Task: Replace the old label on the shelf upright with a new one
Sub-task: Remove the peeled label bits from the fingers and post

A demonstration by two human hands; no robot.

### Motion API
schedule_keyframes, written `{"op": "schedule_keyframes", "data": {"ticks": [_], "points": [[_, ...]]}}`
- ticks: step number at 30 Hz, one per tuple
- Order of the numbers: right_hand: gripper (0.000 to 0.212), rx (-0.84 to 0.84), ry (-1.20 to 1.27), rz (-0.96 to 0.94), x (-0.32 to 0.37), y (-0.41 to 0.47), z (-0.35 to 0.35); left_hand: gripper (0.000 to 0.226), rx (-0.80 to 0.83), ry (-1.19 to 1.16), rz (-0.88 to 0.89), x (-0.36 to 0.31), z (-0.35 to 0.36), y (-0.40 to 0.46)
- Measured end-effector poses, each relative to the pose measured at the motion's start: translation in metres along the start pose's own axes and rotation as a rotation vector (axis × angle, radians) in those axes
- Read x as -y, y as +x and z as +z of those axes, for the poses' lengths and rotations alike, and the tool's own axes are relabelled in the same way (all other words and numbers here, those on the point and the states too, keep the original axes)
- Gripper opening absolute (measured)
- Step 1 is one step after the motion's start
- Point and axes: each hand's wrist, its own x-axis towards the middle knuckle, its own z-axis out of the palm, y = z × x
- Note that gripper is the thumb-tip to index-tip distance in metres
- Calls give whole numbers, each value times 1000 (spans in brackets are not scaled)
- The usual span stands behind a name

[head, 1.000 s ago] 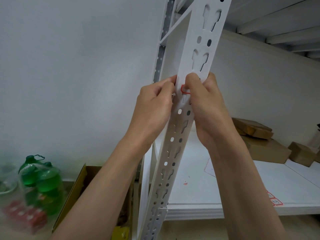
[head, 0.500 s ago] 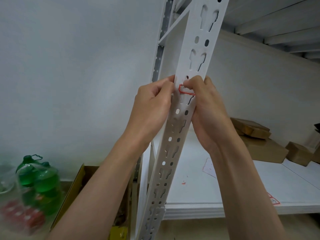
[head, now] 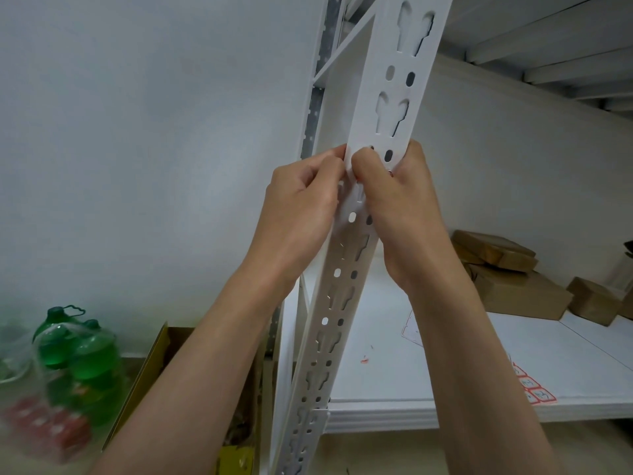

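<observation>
Both hands on the white slotted shelf upright, about mid-height. Left hand curled, fingertips pinching the upright's left edge. Right hand curled over the front face, covering the label; only a red sliver shows by its knuckles, so can't tell if the fingers actually grip it. Wall close on the left, open shelf board on the right. Brown boxes at the back, red-edged sticker sheet near the front edge. Cardboard box on the floor, contents unclear; green bottles beside it.
</observation>
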Motion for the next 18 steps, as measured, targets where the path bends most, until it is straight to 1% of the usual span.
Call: {"op": "schedule_keyframes", "data": {"ticks": [3, 6, 7, 8, 11, 15, 18], "points": [[30, 4, 7, 13, 1, -1, -1, 41, -1, 2, 4, -1, 0, 0], [16, 20, 54, 79, 1, -3, -3, 39, 0, 2, -7, -2, 0, -1], [10, 29, 95, 115, 1, -4, -5, 39, 4, -1, -9, -2, 0, -1], [8, 36, 142, 153, 2, -5, -7, 41, 7, 0, -8, -3, 0, -1], [14, 61, 217, 211, 5, -6, -10, 47, 4, 12, 0, -3, 0, -1], [11, 47, 201, 190, 6, -7, -7, 42, 3, -2, 10, -2, 0, -1], [19, 11, 183, 166, 7, -7, -2, 40, 0, 1, 8, -3, 0, -1]]}}
